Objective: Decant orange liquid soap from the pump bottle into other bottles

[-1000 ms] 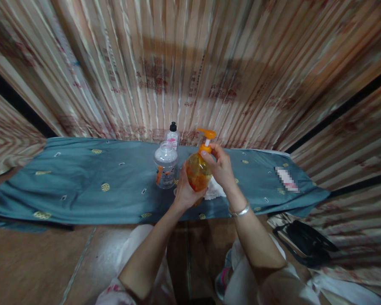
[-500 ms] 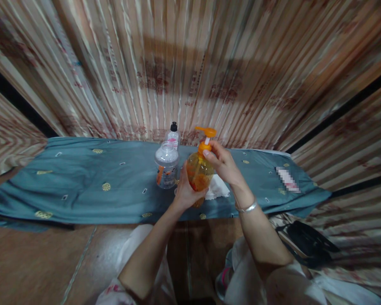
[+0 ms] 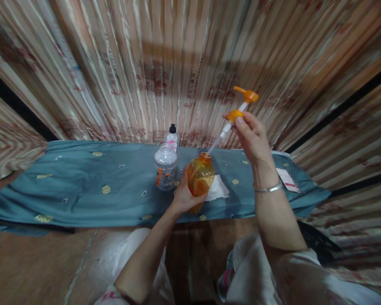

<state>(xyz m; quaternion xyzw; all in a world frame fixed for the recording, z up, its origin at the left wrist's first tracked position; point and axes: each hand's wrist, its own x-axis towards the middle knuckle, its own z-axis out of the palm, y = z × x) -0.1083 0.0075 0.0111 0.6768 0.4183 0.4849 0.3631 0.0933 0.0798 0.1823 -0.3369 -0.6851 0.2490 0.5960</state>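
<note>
My left hand (image 3: 184,195) is wrapped round an orange see-through bottle (image 3: 201,175) standing on a blue-green cloth (image 3: 82,186). My right hand (image 3: 252,135) pinches the orange pump head (image 3: 241,103) by its collar and holds it raised up and to the right. The pump's clear tube slants down, its tip still at the bottle's open neck. A white tissue (image 3: 218,188) lies just right of the bottle.
A clear jar without a lid (image 3: 165,166) stands left of the bottle, and a small black-capped bottle (image 3: 172,135) behind it. A white card (image 3: 285,178) lies on the cloth's right end. Striped curtains hang behind; a dark bag (image 3: 317,245) sits on the floor at right.
My right hand has lifted the pump head off the bottle, up and to the right, drawing its tube out. My left hand kept hold of the bottle.
</note>
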